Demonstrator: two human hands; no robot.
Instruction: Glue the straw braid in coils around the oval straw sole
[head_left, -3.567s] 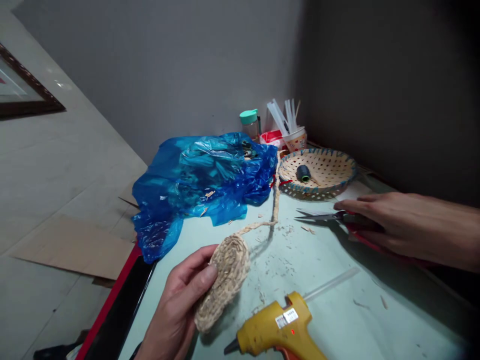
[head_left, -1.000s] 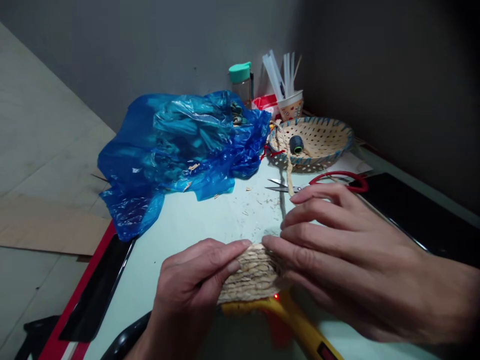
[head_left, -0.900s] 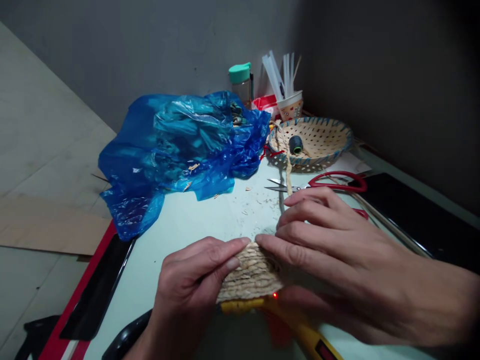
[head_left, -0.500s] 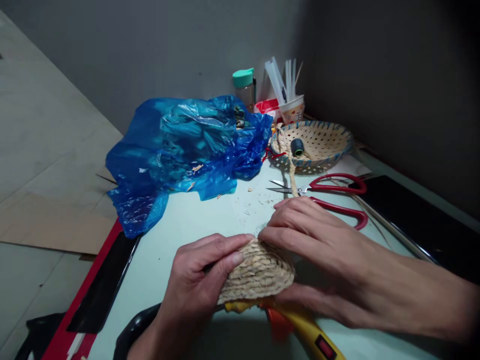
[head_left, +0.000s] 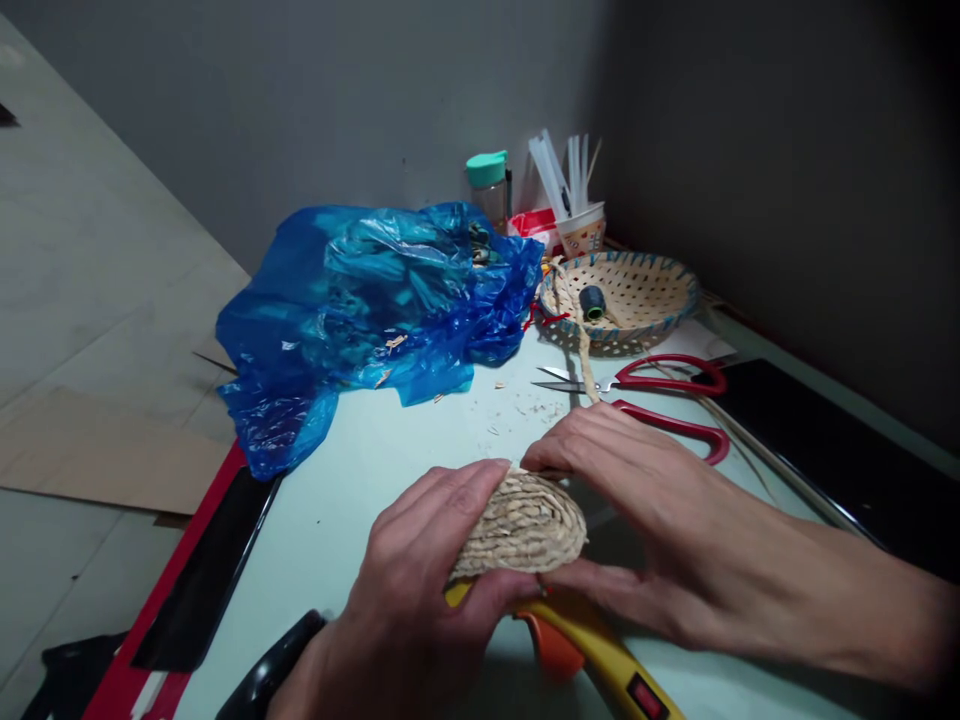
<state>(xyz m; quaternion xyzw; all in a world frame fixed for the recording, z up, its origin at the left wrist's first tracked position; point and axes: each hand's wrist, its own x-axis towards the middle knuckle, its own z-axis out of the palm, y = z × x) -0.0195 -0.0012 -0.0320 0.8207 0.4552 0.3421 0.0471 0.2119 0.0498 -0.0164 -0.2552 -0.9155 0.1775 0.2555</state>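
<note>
A coiled oval of braided straw [head_left: 529,525] stands between my two hands above the table. My left hand [head_left: 439,550] wraps its left side, fingers on top and thumb along the lower edge. At the right end my right hand [head_left: 622,500] pinches it between fingers above and thumb below. Part of the coil is hidden by my fingers. Directly below lies a yellow glue gun [head_left: 600,645] with an orange trigger [head_left: 553,648]. A straw strand [head_left: 586,365] runs from behind my right hand up to a woven basket [head_left: 645,290].
Red-handled scissors [head_left: 630,380] lie open beyond my right hand. A blue plastic bag [head_left: 375,290] fills the back left. A spool of dark thread [head_left: 592,302] sits in the basket. Behind stand a green-lidded bottle [head_left: 488,185] and a paper cup [head_left: 582,232] of clear sticks.
My left thumb has moved from the coil's face to its lower edge. The coil has turned, so its spiral face shows more. My right hand keeps hold at the right end.
</note>
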